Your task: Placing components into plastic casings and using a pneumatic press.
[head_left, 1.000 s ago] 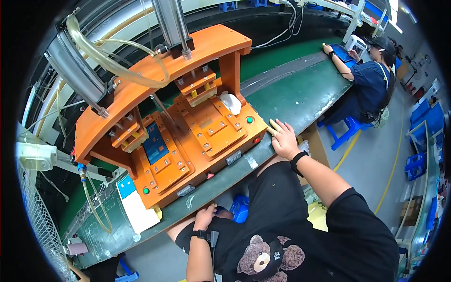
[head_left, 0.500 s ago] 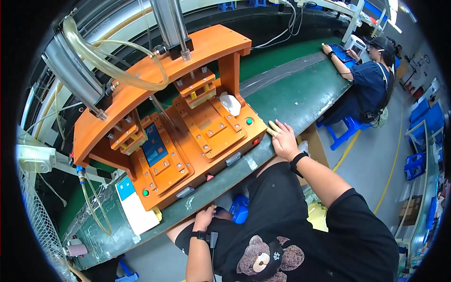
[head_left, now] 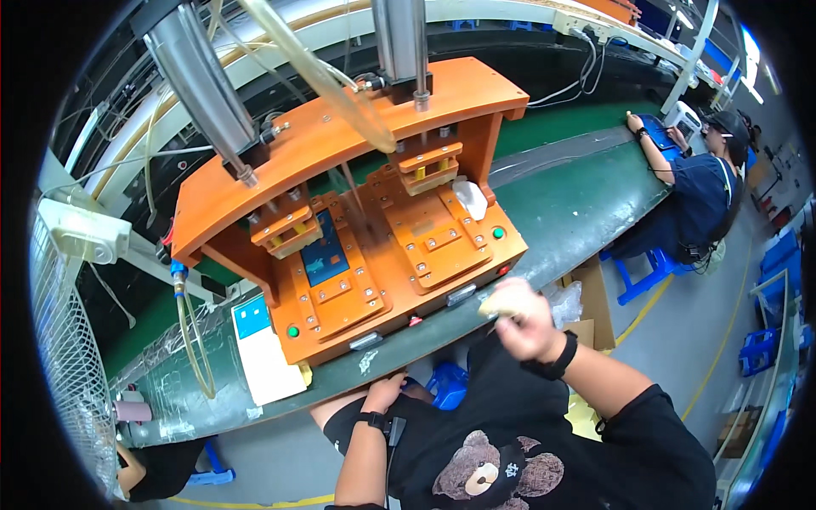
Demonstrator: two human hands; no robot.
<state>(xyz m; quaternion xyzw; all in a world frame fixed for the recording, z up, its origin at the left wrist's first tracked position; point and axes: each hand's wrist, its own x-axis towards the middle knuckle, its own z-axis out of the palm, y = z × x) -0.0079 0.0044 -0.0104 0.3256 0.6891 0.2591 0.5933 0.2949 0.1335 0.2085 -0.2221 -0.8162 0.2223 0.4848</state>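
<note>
Directly before me on the green bench stands an orange twin-station press (head_left: 399,280). Its left fixture holds a flat blue panel (head_left: 323,248); the right fixture shows no panel. My right hand (head_left: 523,321) is raised off the bench at the press's front right corner, smeared by motion, with pale yellow covers on some fingers. Whether it holds anything is unclear. Low at the bench's front edge, my left hand (head_left: 387,393) rests on my thigh, fingers lying against the leg and partly hidden, with no object seen in it.
White sheets (head_left: 270,365) with a blue piece on top lie left of the press. A crumpled white item (head_left: 469,200) sits at its right rear. Cylinders and hoses (head_left: 319,76) rise above. An open carton (head_left: 593,297) stands beyond my right hand. A co-worker (head_left: 701,191) sits farther right.
My right hand has lifted from the bench edge, its spread fingers now bent and blurred. My left hand stays on my thigh. The whole view has shifted slightly.
</note>
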